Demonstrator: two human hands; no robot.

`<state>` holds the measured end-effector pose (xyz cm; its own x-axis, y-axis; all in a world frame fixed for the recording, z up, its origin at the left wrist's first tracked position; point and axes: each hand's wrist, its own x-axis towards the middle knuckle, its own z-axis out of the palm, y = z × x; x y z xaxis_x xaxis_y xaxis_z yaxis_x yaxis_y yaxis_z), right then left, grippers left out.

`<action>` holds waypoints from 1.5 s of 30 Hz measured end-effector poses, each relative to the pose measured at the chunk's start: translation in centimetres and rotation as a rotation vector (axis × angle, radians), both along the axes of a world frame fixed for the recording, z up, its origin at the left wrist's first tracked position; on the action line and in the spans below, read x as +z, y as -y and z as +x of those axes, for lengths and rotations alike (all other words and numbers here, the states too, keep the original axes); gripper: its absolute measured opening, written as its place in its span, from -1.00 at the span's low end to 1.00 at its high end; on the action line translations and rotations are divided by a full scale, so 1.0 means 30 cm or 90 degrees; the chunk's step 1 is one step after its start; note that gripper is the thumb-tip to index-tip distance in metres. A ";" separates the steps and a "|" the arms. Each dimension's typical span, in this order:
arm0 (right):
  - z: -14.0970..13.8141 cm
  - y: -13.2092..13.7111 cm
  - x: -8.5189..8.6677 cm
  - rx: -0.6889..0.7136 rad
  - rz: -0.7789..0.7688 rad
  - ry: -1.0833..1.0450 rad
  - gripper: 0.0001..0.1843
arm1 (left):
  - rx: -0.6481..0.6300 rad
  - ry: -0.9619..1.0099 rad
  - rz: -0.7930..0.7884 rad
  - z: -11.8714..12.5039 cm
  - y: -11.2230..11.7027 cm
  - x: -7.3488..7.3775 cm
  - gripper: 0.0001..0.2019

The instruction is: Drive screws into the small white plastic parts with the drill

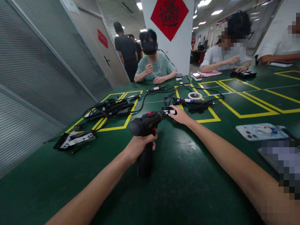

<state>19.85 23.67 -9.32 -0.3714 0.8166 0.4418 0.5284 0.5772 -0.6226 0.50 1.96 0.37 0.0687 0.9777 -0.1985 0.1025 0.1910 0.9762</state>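
A black cordless drill [144,125] with red accents stands upright in the middle, its chuck facing away to the right. My left hand [140,144] is wrapped round the drill's grip. Just past the chuck, my right hand [181,115] has its thumb and fingers closed on a small black-and-white piece [171,112]. The drill's front end meets or nearly meets this piece; I cannot tell which. Whether a bit is in the chuck is hidden.
Bundled black cables and tools [110,107] lie left on the green table [173,175]. Beyond my right hand are a soldering-iron-like tool [191,101] and a white tape ring [195,96]. A phone [262,132] lies right. A person [156,67] sits opposite.
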 end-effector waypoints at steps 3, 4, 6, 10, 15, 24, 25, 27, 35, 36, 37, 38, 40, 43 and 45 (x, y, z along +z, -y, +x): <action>0.000 -0.003 -0.003 0.003 0.004 -0.006 -0.41 | 0.007 0.000 -0.006 0.002 0.000 0.003 -0.85; 0.000 -0.003 -0.003 0.003 0.004 -0.006 -0.41 | 0.009 0.001 -0.006 0.002 0.001 0.003 -0.85; -0.001 -0.003 -0.003 0.002 0.003 -0.006 -0.41 | 0.010 0.002 -0.005 0.000 0.003 0.003 -0.85; -0.002 0.000 -0.001 -0.001 0.002 -0.004 -0.40 | 0.002 0.004 0.000 -0.006 0.005 -0.001 -0.85; 0.000 0.003 0.000 0.001 -0.002 -0.001 -0.40 | 0.007 0.005 0.000 -0.007 0.003 -0.003 -0.84; 0.001 0.003 0.004 -0.001 -0.011 -0.008 -0.41 | 0.003 0.006 0.005 -0.009 0.002 -0.005 -0.84; 0.000 0.000 0.003 0.001 -0.016 -0.011 -0.41 | 0.002 0.006 0.005 -0.009 0.002 -0.005 -0.84; -0.001 -0.008 0.003 0.006 -0.031 -0.018 -0.43 | 0.002 0.004 0.004 -0.007 0.002 -0.003 -0.84; -0.020 -0.019 0.003 -0.010 -0.074 -0.026 -0.43 | 0.001 -0.022 0.015 0.010 0.005 0.007 -0.85; -0.022 -0.015 0.004 -0.014 -0.074 -0.025 -0.43 | 0.002 -0.022 0.013 0.011 0.005 0.007 -0.85; -0.023 -0.010 0.006 -0.018 -0.074 -0.024 -0.43 | 0.002 -0.022 0.013 0.011 0.005 0.006 -0.85; -0.023 -0.005 0.007 -0.022 -0.072 -0.023 -0.43 | 0.001 -0.022 0.014 0.010 0.005 0.005 -0.85; -0.023 0.005 0.011 -0.026 -0.069 -0.017 -0.43 | -0.001 -0.023 0.018 0.008 0.005 0.003 -0.86; -0.021 0.013 0.015 -0.027 -0.062 -0.011 -0.45 | -0.004 -0.025 0.014 0.006 0.004 0.002 -0.86; -0.020 0.014 0.015 -0.027 -0.056 -0.010 -0.45 | 0.000 -0.021 0.009 0.005 0.005 0.003 -0.86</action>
